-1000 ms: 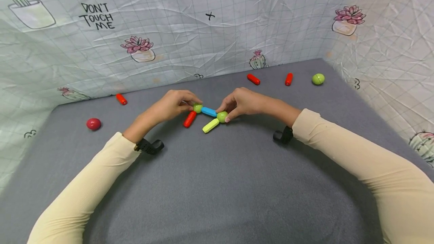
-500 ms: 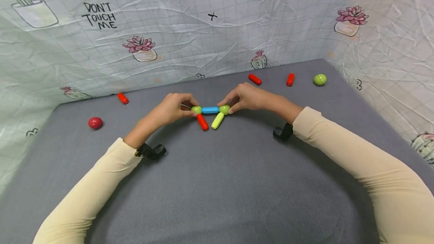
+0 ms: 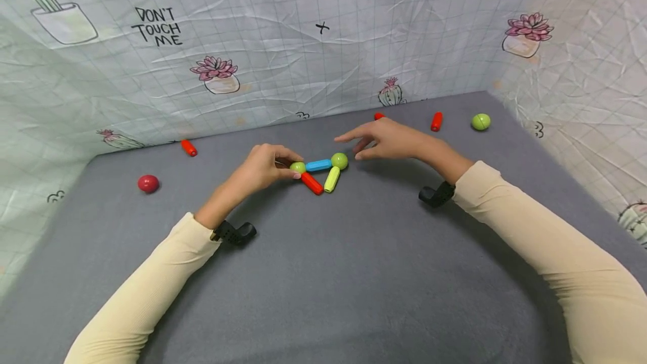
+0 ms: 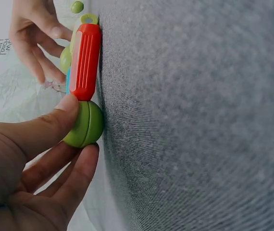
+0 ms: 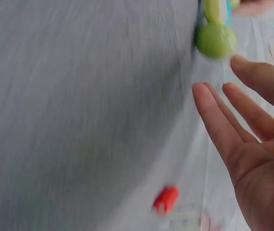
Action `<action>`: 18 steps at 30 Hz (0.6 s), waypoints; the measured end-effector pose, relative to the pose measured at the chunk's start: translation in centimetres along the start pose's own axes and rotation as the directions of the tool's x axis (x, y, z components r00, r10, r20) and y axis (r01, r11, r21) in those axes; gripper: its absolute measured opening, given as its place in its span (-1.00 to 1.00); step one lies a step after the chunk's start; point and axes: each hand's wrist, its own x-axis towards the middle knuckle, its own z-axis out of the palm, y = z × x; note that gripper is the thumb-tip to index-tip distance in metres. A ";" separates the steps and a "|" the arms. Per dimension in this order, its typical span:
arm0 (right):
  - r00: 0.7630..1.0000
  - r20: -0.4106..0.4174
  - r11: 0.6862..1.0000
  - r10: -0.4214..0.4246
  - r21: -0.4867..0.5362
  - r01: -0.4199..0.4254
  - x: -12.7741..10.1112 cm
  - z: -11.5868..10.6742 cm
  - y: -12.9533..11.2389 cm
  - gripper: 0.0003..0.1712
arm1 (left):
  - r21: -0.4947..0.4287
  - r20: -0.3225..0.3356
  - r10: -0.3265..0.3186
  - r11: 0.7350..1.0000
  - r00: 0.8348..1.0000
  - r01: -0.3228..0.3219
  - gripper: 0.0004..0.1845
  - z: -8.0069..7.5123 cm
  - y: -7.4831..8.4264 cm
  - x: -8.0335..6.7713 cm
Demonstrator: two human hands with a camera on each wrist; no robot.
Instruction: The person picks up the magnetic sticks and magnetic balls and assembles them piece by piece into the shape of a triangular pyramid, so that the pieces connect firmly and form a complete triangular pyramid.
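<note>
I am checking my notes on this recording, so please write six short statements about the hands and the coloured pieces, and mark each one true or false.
1. The left hand pinches a green ball. True.
2. Both hands hold a piece. False: the right hand holds nothing.
3. The blue stick lies between that ball and a second green ball. True.
4. All the balls are green. False: a red ball lies apart, on the person's left.
5. The yellow-green stick meets the second green ball. True.
6. The blue stick and the yellow-green stick form one straight line. False: they stand at an angle.
</note>
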 end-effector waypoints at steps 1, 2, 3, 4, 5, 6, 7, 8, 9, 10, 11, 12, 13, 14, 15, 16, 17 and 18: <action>0.999 -0.035 1.000 0.012 -0.019 -0.013 -0.6 -0.5 0.3 -0.40 | 0.005 -0.002 0.000 1.000 1.000 0.000 -0.68 0.0 0.0 0.0; 0.997 -0.076 0.998 0.032 -0.045 -0.035 -1.3 -1.1 0.6 -0.42 | 0.010 -0.003 0.001 1.000 1.000 -0.001 -0.68 0.0 0.0 0.0; 0.991 -0.119 0.996 0.054 -0.065 -0.062 -2.1 -1.6 1.0 -0.46 | 0.016 -0.003 0.002 1.000 1.000 -0.002 -0.68 0.0 0.0 0.1; 0.984 -0.160 0.993 0.077 -0.078 -0.091 -2.8 -2.2 1.5 -0.49 | 0.022 -0.002 0.004 1.000 1.000 -0.004 -0.68 0.0 0.0 0.1; 0.975 -0.197 0.989 0.100 -0.091 -0.119 -3.6 -2.7 2.0 -0.52 | 0.029 -0.001 0.005 1.000 1.000 -0.005 -0.68 0.0 -0.1 0.2; 0.965 -0.231 0.983 0.126 -0.101 -0.153 -4.4 -3.2 2.5 -0.54 | 0.034 0.001 0.003 0.999 1.000 -0.003 -0.68 -0.1 -0.1 0.2; 0.954 -0.258 0.977 0.149 -0.112 -0.183 -5.1 -3.7 3.0 -0.56 | 0.041 0.002 0.003 0.999 1.000 -0.003 -0.68 -0.1 -0.2 0.3; 0.944 -0.280 0.968 0.173 -0.126 -0.215 -5.9 -4.1 3.5 -0.58 | 0.045 0.004 0.002 0.999 1.000 -0.002 -0.68 -0.1 -0.2 0.3; 0.935 -0.301 0.961 0.188 -0.141 -0.238 -6.7 -4.4 4.0 -0.59 | 0.050 0.006 0.000 0.999 1.000 0.000 -0.67 -0.1 -0.2 0.3; 0.926 -0.323 0.953 0.193 -0.161 -0.255 -7.5 -4.7 4.6 -0.60 | 0.054 0.008 -0.003 0.999 1.000 0.002 -0.67 -0.1 -0.2 0.4; 0.919 -0.345 0.944 0.193 -0.189 -0.269 -8.2 -5.0 5.2 -0.62 | 0.057 0.011 -0.006 0.998 1.000 0.005 -0.67 -0.1 -0.2 0.4; 0.911 -0.366 0.937 0.190 -0.209 -0.279 -9.0 -5.3 5.7 -0.63 | 0.059 0.014 -0.008 0.998 1.000 0.008 -0.67 -0.1 -0.2 0.4; 0.905 -0.382 0.928 0.189 -0.231 -0.292 -9.7 -5.5 6.2 -0.63 | 0.061 0.017 -0.011 0.998 1.000 0.010 -0.67 -0.2 -0.2 0.4; 0.898 -0.396 0.920 0.193 -0.245 -0.305 -10.4 -5.7 6.8 -0.64 | 0.062 0.019 -0.013 0.998 1.000 0.012 -0.67 -0.2 -0.1 0.4; 0.891 -0.408 0.914 0.199 -0.251 -0.319 -11.1 -5.9 7.2 -0.64 | 0.064 0.022 -0.014 0.998 1.000 0.013 -0.67 -0.1 -0.2 0.4; 0.887 -0.411 0.908 0.211 -0.254 -0.334 -11.7 -6.0 7.6 -0.63 | 0.065 0.024 -0.016 0.998 1.000 0.014 -0.67 -0.1 -0.2 0.5; 0.882 -0.414 0.900 0.226 -0.258 -0.352 -12.3 -6.2 8.0 -0.62 | 0.065 0.027 -0.018 0.998 0.999 0.016 -0.67 -0.1 -0.2 0.5; 0.878 -0.413 0.896 0.243 -0.252 -0.367 -12.9 -6.4 8.3 -0.60 | 0.066 0.029 -0.019 0.998 0.999 0.018 -0.67 -0.1 -0.2 0.5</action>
